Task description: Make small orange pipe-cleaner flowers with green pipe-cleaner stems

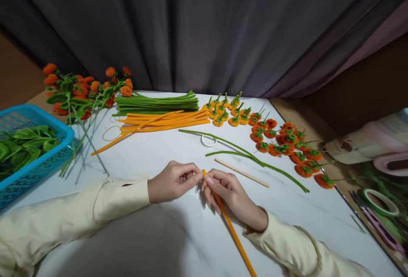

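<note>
An orange pipe cleaner (234, 236) slants from the front edge of the view up to my hands. My right hand (228, 190) pinches it near its upper end, thumb on top. My left hand (177, 181) is closed, its thumb and forefinger pressed together at the tip of that same end. Just beyond my right hand lies a thin wooden stick (242, 172). Green pipe cleaners (236, 145) and a small white ring (208, 141) rest behind it.
Green pipe cleaners (156, 103) and orange ones (165, 121) lie bundled at the back. Yellow flower heads (235, 120) and orange flower heads (287, 138) spread rightward. At left are finished flowers (86, 88) and a blue basket (41, 162) of leaves. Green tape (381, 202) and pink-handled scissors (381, 228) sit right.
</note>
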A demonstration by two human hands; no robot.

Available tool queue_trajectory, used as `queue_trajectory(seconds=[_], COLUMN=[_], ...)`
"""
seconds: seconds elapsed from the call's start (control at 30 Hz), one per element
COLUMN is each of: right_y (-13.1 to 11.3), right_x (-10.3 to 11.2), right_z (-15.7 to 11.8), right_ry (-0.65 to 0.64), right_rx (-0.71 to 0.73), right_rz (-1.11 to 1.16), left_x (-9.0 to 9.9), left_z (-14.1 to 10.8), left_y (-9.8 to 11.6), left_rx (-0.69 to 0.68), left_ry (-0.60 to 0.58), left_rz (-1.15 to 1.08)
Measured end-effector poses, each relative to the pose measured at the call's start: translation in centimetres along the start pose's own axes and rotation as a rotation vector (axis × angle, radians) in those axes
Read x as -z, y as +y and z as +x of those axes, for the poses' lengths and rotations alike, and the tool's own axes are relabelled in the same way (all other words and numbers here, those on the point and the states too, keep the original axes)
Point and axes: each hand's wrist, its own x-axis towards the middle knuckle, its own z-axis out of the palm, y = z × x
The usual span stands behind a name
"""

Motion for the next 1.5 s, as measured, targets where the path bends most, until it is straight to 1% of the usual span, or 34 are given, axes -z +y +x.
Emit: queue_trajectory(seconds=[0.1,0.17,0.23,0.3,0.47,0.63,0.73,0.83,0.97,1.2,1.5], right_y=[-0.09,-0.13,-0.1,-0.01,0.36,0.47,0.46,0.5,0.45,-0.01,-0.12], right_x=[-0.08,-0.12,-0.14,-0.14,-0.04,-0.05,-0.08,-0.05,0.06,0.05,0.02], right_z=[-0.02,-0.05,-0.08,-0.11,-0.1,-0.1,-0.14,-0.17,-0.19,-0.25,-0.26], right_ry=[-0.002,0.005,0.016,0.022,0.008,0.004,0.003,0.0,0.003,0.011,0.01], right_rx=[0.004,0.005,0.009,0.02,0.038,0.05,0.055,0.058,0.043,0.055,0.065], right_rz=[-0.016,-0.034,-0.056,-0.072,-0.077,-0.087,-0.109,-0.129,-0.175,-0.285,-0.324], left_x=[-0.52,-0.73,-0.78,-0.73,-0.61,-0.54,-0.44,-0.34,-0.24,-0.14,-0.09], left_z=[-0.33,-0.42,-0.42,-0.39,-0.41,-0.44,-0.38,-0.32,-0.28,-0.37,-0.52], left_y=[-0.17,-0.27,-0.27,-0.18,0.07,0.28,0.37,0.38,0.38,0.16,-0.25], left_rx=[-0.067,-0.115,-0.116,-0.085,-0.072,0.002,0.019,-0.016,-0.11,-0.227,-0.289], left_ry=[0.172,0.249,0.285,0.293,0.278,0.193,0.146,0.133,0.132,0.114,0.072], left_rz=[0.1,0.126,0.118,0.098,0.084,0.018,-0.034,-0.012,0.07,0.182,0.247])
